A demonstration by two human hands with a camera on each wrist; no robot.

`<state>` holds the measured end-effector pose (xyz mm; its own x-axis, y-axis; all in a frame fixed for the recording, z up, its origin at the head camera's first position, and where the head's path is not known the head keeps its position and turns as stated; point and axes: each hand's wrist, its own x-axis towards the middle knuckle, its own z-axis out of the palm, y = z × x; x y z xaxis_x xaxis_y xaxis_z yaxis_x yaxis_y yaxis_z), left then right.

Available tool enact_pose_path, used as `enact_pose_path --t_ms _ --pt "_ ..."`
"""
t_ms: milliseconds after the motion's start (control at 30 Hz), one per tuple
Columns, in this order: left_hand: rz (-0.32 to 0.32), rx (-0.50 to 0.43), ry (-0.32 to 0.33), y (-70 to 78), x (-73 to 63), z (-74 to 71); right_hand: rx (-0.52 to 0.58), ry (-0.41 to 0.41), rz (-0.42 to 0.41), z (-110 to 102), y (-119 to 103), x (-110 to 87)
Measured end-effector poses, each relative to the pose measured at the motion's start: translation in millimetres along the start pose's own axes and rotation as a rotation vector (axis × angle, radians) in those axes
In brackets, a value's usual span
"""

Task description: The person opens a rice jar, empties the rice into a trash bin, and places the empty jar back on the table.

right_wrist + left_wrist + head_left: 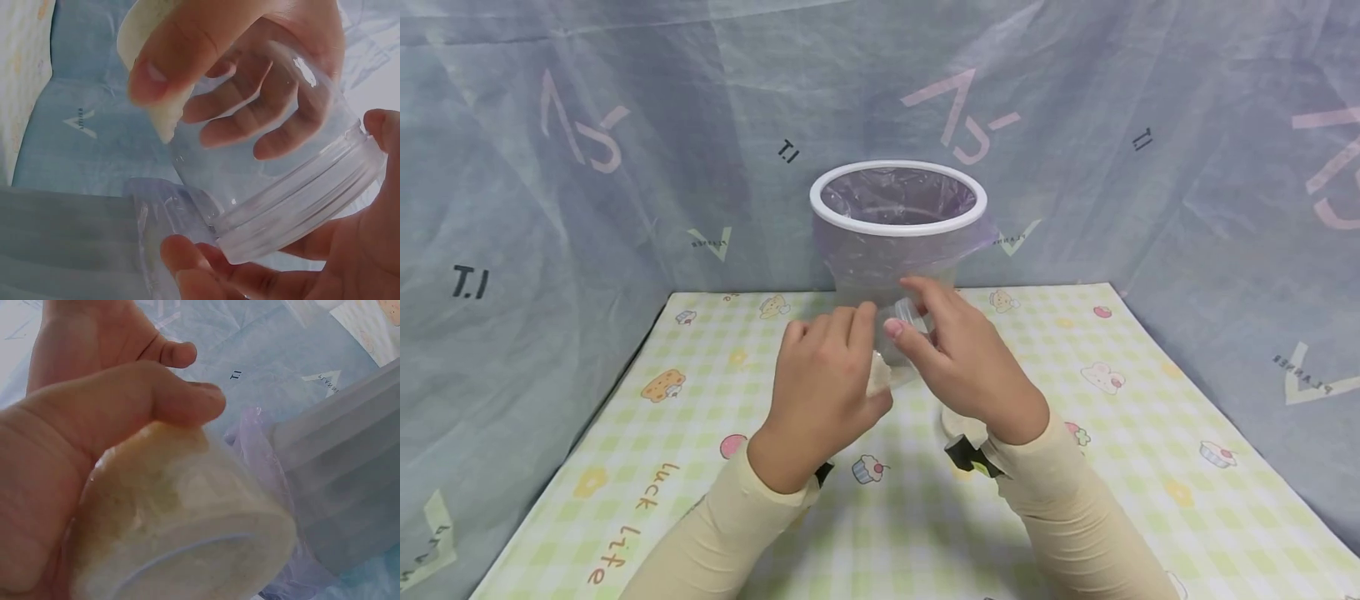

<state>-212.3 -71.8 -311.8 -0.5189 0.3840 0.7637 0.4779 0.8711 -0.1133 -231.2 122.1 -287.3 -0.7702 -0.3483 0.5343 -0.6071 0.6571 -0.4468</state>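
My left hand (823, 375) wraps round a clear plastic jar (250, 169), its thumb over a cream-coloured soft mass (140, 37) at the jar's base end. In the left wrist view the round base (206, 556) faces the camera, with the cream mass showing above it. My right hand (962, 358) spans the jar's ribbed rim end (306, 200), thumb on one side and fingers on the other. The jar is tilted, its rim end toward the right hand. On the table under my right wrist lies a pale round item (955, 425), partly hidden.
Behind the hands stands a tall bin (857, 279) with a white ring (898, 229) and a purple translucent liner (850, 246). A checked cloth (700, 467) with cartoon prints covers the table. Blue-grey fabric (715, 125) hangs round the back and both sides.
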Motion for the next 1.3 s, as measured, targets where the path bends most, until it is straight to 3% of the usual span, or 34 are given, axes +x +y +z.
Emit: enact_pose_path --t_ms 333,667,1000,1300 --pt "0.005 -0.014 0.019 2.4 -0.3 2.5 -0.022 0.022 0.013 3.3 0.4 0.7" --pt "-0.031 -0.143 -0.077 -1.5 0.6 1.0 -0.095 0.086 -0.058 3.0 1.1 0.2" --pt "-0.071 -0.26 -0.153 -6.5 1.6 0.6 -0.1 0.138 -0.157 3.0 2.2 0.9" --pt "-0.093 -0.453 -0.243 -11.5 3.0 -3.7 -0.112 0.131 -0.217 0.5 3.4 0.6"
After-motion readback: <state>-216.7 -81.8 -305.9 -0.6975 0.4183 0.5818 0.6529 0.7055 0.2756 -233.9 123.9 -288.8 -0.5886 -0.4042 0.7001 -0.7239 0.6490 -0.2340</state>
